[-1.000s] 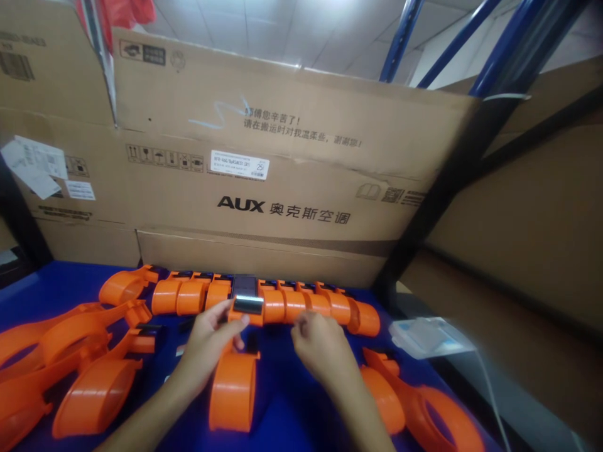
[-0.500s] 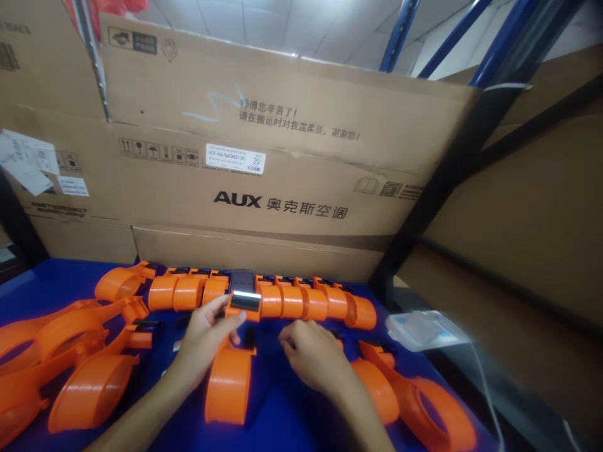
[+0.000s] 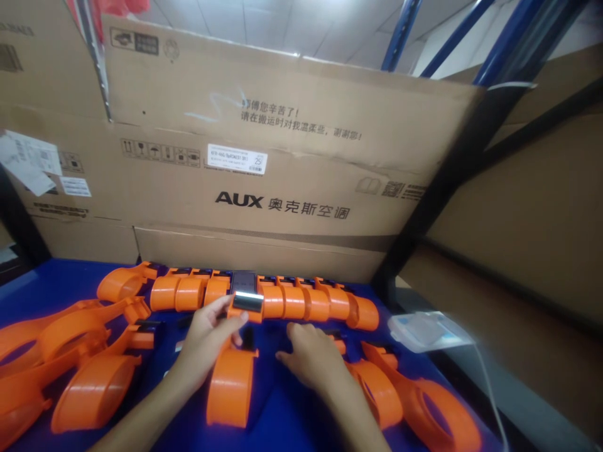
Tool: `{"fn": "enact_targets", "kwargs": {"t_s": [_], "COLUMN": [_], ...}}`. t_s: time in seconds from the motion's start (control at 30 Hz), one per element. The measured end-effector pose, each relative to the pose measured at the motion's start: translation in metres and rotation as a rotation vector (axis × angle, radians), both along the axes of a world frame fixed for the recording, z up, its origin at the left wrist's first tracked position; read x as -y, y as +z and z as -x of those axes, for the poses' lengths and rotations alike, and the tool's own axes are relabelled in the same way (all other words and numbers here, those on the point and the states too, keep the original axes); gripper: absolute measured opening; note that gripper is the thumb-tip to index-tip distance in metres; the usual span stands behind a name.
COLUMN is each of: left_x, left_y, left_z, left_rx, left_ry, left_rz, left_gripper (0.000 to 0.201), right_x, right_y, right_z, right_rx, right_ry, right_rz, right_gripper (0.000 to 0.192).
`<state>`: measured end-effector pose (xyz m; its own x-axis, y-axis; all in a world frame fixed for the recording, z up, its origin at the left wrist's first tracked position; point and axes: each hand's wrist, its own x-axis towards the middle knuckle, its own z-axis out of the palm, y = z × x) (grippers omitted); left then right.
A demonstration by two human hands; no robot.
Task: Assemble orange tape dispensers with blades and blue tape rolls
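My left hand [image 3: 210,336] is closed round the head of an orange plastic tape dispenser [image 3: 230,389], thumb on top. The head carries a black strip with a bright serrated edge, tilted up, and the round body hangs toward me. To its right, above the blue surface, hovers my right hand [image 3: 313,356]. Its thumb stands apart from its bent fingers, and I see nothing between them. More orange dispensers [image 3: 377,392] lie beside and under my right forearm. The undersides of the right fingers are hidden.
A row of orange dispensers [image 3: 164,292] lines the back, with a dark flat box [image 3: 244,282] among them. Larger ones [image 3: 97,389] crowd the left. A clear plastic case [image 3: 426,331] with a white cord lies right. Cardboard [image 3: 282,150] walls off the back; a dark post [image 3: 424,201] slants right.
My right hand's thumb and fingers have parted, from a curled pinch to a wider gap. My left hand keeps its grip on the dispenser. The view has shifted slightly.
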<state>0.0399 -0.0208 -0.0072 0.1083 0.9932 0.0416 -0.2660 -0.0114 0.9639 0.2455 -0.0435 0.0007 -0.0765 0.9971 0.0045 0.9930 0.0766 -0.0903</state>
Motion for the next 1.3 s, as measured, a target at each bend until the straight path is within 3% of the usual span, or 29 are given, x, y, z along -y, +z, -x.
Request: {"fn": "enact_targets", "kwargs": {"t_s": [0.2, 0.27, 0.5, 0.67, 0.83, 0.97, 1.1, 1.3], "left_x": [-0.002, -0.002, -0.003, -0.004, -0.003, -0.003, -0.004, -0.004], "left_y": [-0.004, -0.004, -0.009, -0.011, -0.013, -0.013, -0.013, -0.018], "left_z": [0.0, -0.001, -0.003, -0.004, -0.005, -0.005, -0.006, -0.007], "left_rx": [-0.013, 0.002, 0.013, -0.004, -0.03, -0.016, -0.008, -0.018], "left_ry": [0.018, 0.021, -0.008, -0.008, -0.004, 0.015, -0.003, -0.01], "left_rz": [-0.03, -0.056, -0.071, -0.098, -0.096, -0.076, -0.077, -0.071], "left_gripper": [0.045, 0.044, 0.042, 0.039, 0.041, 0.044, 0.043, 0.047], "right_x": [-0.002, -0.002, -0.002, -0.007, -0.013, -0.013, -0.01, -0.01], "right_y": [0.004, 0.009, 0.019, 0.012, -0.002, -0.008, -0.006, -0.004], "right_z": [0.001, 0.002, 0.016, 0.019, 0.025, 0.026, 0.023, 0.02], "right_rx": [-0.14, -0.29, -0.867, -1.021, -1.185, -1.07, -0.882, -0.775], "right_ry": [0.116, 0.184, 0.365, 0.308, 0.238, 0.21, 0.294, 0.4], "right_rz": [-0.074, -0.145, -0.267, -0.373, -0.357, -0.396, -0.419, -0.406], "right_gripper": [0.023, 0.016, 0.026, 0.028, 0.021, 0.018, 0.017, 0.019]}}
